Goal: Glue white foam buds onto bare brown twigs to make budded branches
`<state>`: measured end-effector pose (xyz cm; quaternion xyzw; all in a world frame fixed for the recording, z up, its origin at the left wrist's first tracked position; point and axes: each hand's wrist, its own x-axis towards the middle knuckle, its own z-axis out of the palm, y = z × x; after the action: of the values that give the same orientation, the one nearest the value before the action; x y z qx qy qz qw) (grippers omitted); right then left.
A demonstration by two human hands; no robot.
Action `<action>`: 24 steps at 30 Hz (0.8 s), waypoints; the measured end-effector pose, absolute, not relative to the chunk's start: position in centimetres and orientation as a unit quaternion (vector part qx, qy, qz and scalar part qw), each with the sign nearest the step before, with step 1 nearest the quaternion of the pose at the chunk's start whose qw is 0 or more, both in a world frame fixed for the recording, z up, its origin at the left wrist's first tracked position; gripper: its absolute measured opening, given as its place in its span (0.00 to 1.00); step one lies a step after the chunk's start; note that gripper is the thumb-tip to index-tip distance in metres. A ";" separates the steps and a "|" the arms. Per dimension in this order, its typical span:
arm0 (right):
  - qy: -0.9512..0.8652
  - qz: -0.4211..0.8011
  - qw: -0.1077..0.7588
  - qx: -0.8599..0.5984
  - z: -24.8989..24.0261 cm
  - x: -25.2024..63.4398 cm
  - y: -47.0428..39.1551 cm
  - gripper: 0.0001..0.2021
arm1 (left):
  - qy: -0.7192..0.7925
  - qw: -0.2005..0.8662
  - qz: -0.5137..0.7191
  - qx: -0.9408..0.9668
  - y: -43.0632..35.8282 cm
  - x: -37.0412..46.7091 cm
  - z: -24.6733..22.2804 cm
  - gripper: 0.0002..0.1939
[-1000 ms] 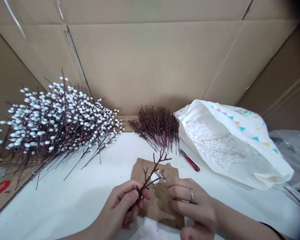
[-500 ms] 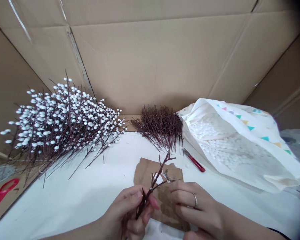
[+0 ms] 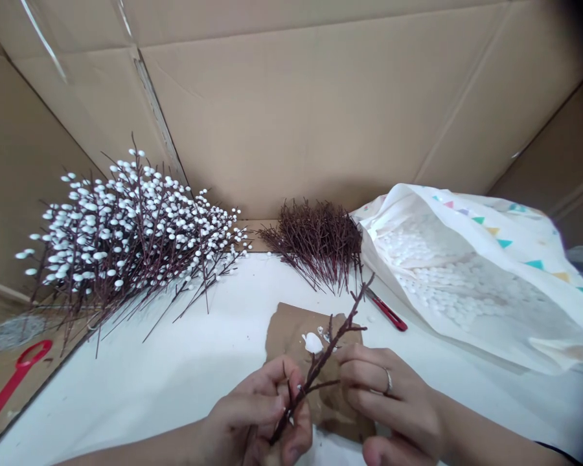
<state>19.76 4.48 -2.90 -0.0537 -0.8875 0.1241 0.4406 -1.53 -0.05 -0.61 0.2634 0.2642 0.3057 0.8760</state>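
Note:
My left hand (image 3: 252, 408) pinches a brown artificial twig (image 3: 337, 336) low on its stem, and the twig slants up to the right. Small white spots show on the twig close to my fingers. Just right of it, my right hand (image 3: 388, 395) has its fingers curled together, with a ring on one finger. What those fingertips hold, if anything, is hidden. Below both hands lies a piece of brown cardboard (image 3: 284, 327) with a white glue-like blob (image 3: 313, 342) on it.
Twigs with white berries (image 3: 126, 226) are heaped at the left, bare brown twigs (image 3: 320, 239) at the back. A white bag (image 3: 519, 310) of white pieces stands open at right, beside a red cutter (image 3: 387, 314). A red tool (image 3: 17, 375) lies far left; cardboard walls (image 3: 296, 116) surround the table.
The twig in my left hand has turned and shifted rightward, tilting lower to the right. My right hand has moved slightly right. The whole view has shifted a little.

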 end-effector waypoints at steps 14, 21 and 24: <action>-0.885 0.124 0.444 -0.069 -3.3 20.0 4.6 0.17 | 0.254 0.875 0.330 0.247 -0.4 -1.7 -1.5 0.15; -0.887 0.128 0.437 -0.084 -3.5 20.2 4.6 0.18 | 0.236 0.881 0.332 0.243 -0.4 -1.8 -1.8 0.15; -0.886 0.112 0.441 -0.090 -3.4 20.2 4.6 0.18 | 0.221 0.886 0.322 0.249 -0.4 -1.9 -1.8 0.15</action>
<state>20.15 4.62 -3.36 -0.0900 -0.8858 0.1122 0.4413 -1.88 -0.36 -1.80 0.2489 0.2212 0.3215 0.8864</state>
